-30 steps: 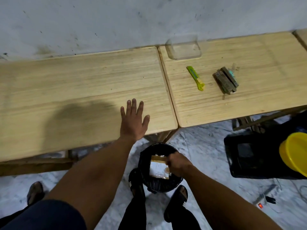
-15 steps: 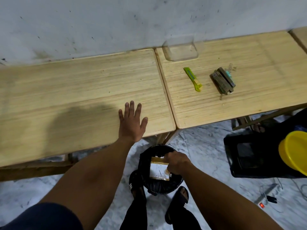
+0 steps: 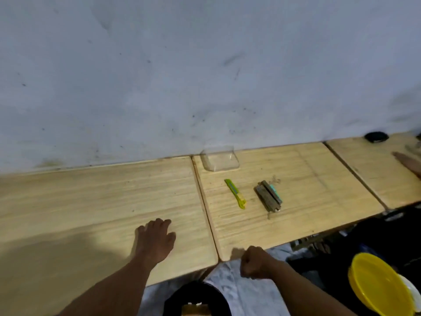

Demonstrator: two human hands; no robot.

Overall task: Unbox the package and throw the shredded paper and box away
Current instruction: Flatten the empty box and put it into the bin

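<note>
My left hand (image 3: 155, 240) is spread flat on the wooden surface (image 3: 91, 201), bracing me; my right hand (image 3: 255, 262) is fisted empty just beyond the black bin (image 3: 196, 297), where the cardboard box (image 3: 196, 310) sits.

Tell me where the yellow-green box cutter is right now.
In the head view the yellow-green box cutter lies on the right-hand wooden table, just left of the dark wooden block and in front of the clear plastic container.

A yellow-green cutter (image 3: 235, 194) lies beside a dark block (image 3: 268, 196) on the wooden table (image 3: 319, 179).
</note>
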